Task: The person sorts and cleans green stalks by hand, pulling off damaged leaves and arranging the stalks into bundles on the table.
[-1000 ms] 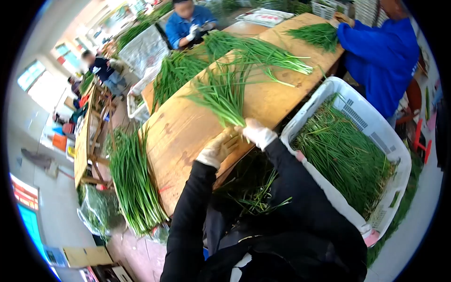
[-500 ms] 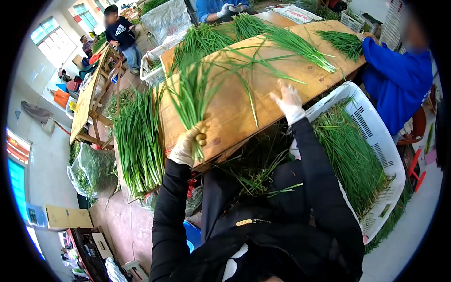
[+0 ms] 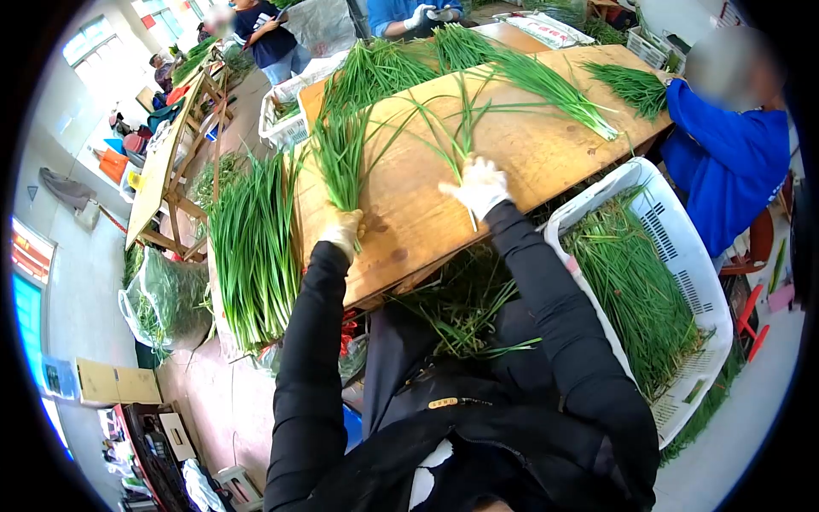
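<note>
My left hand, in a pale glove, is closed around a bunch of green chives near the wooden table's front edge. The leaves point away from me and the cut ends are mostly hidden by the hand. My right hand, also gloved, reaches over a few loose chive stalks on the tabletop. Its thumb is spread away from the fingers, and the stalks pass beneath or beside it. Left of my left hand lies a thick pile of chives with pale ends toward me.
The wooden table carries more chives toward the back right. At my right stands a white crate full of chives. A co-worker in a blue top sits at the right; another works across the table.
My right hand has moved left onto the loose stalks, which are now drawn closer together. My left hand has lowered slightly with its bunch. A person at the back left has shifted right.
</note>
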Tool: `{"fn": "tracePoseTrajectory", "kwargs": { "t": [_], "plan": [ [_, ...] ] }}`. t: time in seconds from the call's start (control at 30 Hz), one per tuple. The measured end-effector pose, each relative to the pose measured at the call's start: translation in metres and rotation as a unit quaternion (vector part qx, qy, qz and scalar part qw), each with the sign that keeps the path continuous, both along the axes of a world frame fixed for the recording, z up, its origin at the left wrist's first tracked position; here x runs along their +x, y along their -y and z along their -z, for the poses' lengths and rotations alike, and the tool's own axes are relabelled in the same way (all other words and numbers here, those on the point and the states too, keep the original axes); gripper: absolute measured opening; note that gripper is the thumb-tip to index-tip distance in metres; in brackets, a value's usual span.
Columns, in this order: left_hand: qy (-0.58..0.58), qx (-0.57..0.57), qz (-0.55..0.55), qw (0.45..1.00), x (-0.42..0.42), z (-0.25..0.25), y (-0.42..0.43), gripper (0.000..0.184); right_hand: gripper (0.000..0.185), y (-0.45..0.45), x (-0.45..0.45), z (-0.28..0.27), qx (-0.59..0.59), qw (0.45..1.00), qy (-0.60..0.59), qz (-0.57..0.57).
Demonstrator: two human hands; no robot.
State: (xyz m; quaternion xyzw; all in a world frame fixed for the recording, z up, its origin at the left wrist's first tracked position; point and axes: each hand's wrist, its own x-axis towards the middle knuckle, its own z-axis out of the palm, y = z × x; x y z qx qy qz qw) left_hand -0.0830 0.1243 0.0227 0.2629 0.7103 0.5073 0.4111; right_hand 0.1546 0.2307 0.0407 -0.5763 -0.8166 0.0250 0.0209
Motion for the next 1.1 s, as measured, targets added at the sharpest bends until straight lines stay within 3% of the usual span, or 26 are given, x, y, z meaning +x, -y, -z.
{"fn": "tracePoseTrajectory", "kwargs": {
  "t": [0.07,0.13,0.17,0.2,0.27,0.33,0.4,0.43,0.47,0.5,0.53,0.57,0.6,0.67,0.73,0.77,0.87,0.93,1.0,1.03,1.07,1.1],
  "plan": [
    [-0.027,0.027,0.041,0.998,0.014,-0.004,-0.005,0.041,0.049,0.005,-0.01,0.011,0.031,0.997,-0.071,-0.006],
    [-0.052,0.053,0.084,0.994,0.02,-0.012,0.002,0.049,0.038,-0.013,0.001,0.025,0.021,0.996,-0.078,0.034],
    [-0.134,0.019,0.228,0.964,0.021,-0.017,0.012,0.051,0.028,-0.02,0.015,0.029,0.012,0.994,-0.083,0.074],
    [-0.201,-0.012,0.346,0.916,0.026,-0.028,0.027,0.053,0.024,-0.019,0.035,0.024,0.079,0.995,-0.04,0.043],
    [-0.309,-0.027,0.537,0.784,0.037,-0.056,0.062,0.058,0.026,-0.034,0.08,0.028,0.052,0.997,-0.045,0.017],
    [-0.33,0.074,0.669,0.662,0.046,-0.093,0.097,0.06,0.03,-0.054,0.122,0.042,0.014,0.997,-0.078,-0.002],
    [-0.248,-0.073,0.723,0.64,0.035,-0.11,0.114,0.058,0.027,-0.04,0.147,0.039,-0.002,0.986,-0.166,-0.026],
    [-0.237,-0.073,0.722,0.645,0.034,-0.134,0.118,0.058,0.03,-0.025,0.149,0.023,-0.055,0.99,-0.128,-0.034],
    [-0.227,-0.073,0.721,0.651,0.032,-0.159,0.119,0.058,0.038,0.0,0.139,-0.004,-0.157,0.979,-0.124,0.026],
    [-0.234,-0.032,0.693,0.681,0.025,-0.17,0.119,0.058,0.043,0.007,0.146,0.008,-0.208,0.971,-0.118,-0.012],
    [-0.241,0.009,0.662,0.71,0.015,-0.179,0.12,0.058,0.042,0.014,0.162,0.037,-0.149,0.979,-0.061,-0.122],
    [-0.242,0.025,0.613,0.752,0.002,-0.188,0.118,0.057,0.03,0.045,0.168,0.017,-0.219,0.92,-0.096,-0.309],
    [-0.242,0.041,0.561,0.791,-0.011,-0.196,0.117,0.056,0.031,0.074,0.165,-0.004,-0.269,0.902,0.117,-0.317],
    [-0.095,0.091,0.417,0.899,-0.027,-0.205,0.117,0.046,0.042,0.105,0.186,-0.018,-0.493,0.831,0.055,-0.252],
    [0.011,0.19,0.343,0.92,-0.033,-0.172,0.092,0.036,0.044,0.129,0.182,-0.065,-0.575,0.793,0.12,-0.165],
    [0.023,0.229,0.33,0.916,-0.016,-0.161,0.085,0.029,0.046,0.133,0.184,-0.083,-0.571,0.797,0.108,-0.166],
    [0.148,0.161,0.24,0.946,0.034,-0.104,0.07,0.024,0.045,0.131,0.206,-0.143,-0.471,0.852,-0.017,-0.228],
    [0.385,0.117,0.254,0.88,0.061,-0.047,0.068,0.035,0.04,0.132,0.212,-0.196,-0.39,0.892,-0.116,-0.199],
    [0.613,0.115,0.242,0.743,0.084,0.013,0.065,0.039,0.037,0.118,0.222,-0.242,-0.318,0.923,-0.116,-0.182],
    [0.578,0.111,0.218,0.778,0.101,0.024,0.068,0.04,0.036,0.118,0.223,-0.263,-0.278,0.939,-0.166,-0.119],
    [0.605,0.123,0.21,0.758,0.112,0.036,0.073,0.041,0.036,0.117,0.222,-0.282,-0.236,0.947,-0.213,-0.055],
    [0.625,0.13,0.185,0.747,0.124,0.032,0.079,0.04,0.035,0.113,0.226,-0.298,-0.101,0.973,-0.203,-0.038]
  ]
}}
